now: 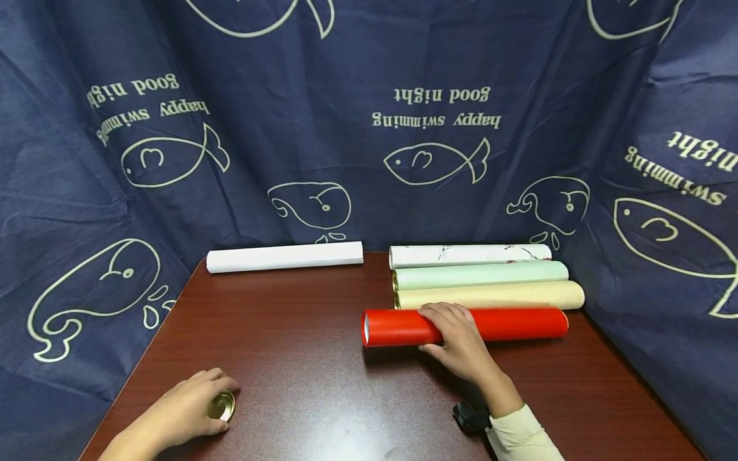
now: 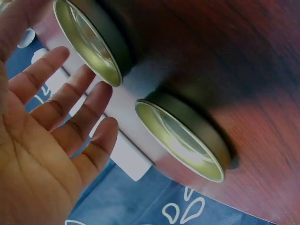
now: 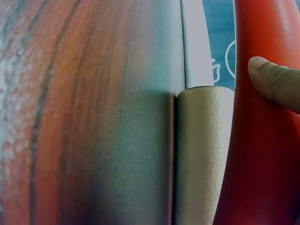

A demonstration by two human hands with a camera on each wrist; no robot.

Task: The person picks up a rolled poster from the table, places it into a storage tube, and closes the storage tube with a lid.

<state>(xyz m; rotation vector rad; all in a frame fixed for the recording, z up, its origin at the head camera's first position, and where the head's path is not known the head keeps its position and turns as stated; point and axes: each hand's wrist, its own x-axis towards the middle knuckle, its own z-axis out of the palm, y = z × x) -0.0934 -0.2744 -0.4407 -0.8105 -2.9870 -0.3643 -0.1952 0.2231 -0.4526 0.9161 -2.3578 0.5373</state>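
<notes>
My right hand [image 1: 458, 339] grips a red tube [image 1: 524, 324] near its middle, fingers over the top and thumb on the near side. The tube's left end is open and pale inside, and a shadow lies on the table below it. In the right wrist view, the thumb [image 3: 276, 82] presses the red surface. My left hand [image 1: 187, 406] is at the front left, fingers loosely bent around a gold round lid [image 1: 222, 406]. The left wrist view shows two gold lids, one [image 2: 91, 44] near the fingertips and another [image 2: 183, 140] apart from the hand.
Behind the red tube lie a cream tube [image 1: 490, 295], a pale green tube [image 1: 481, 275] and a white patterned tube [image 1: 473, 256], side by side. A white tube [image 1: 285, 257] lies at the back left. Blue printed curtains [image 1: 323, 141] surround the brown table [image 1: 300, 333].
</notes>
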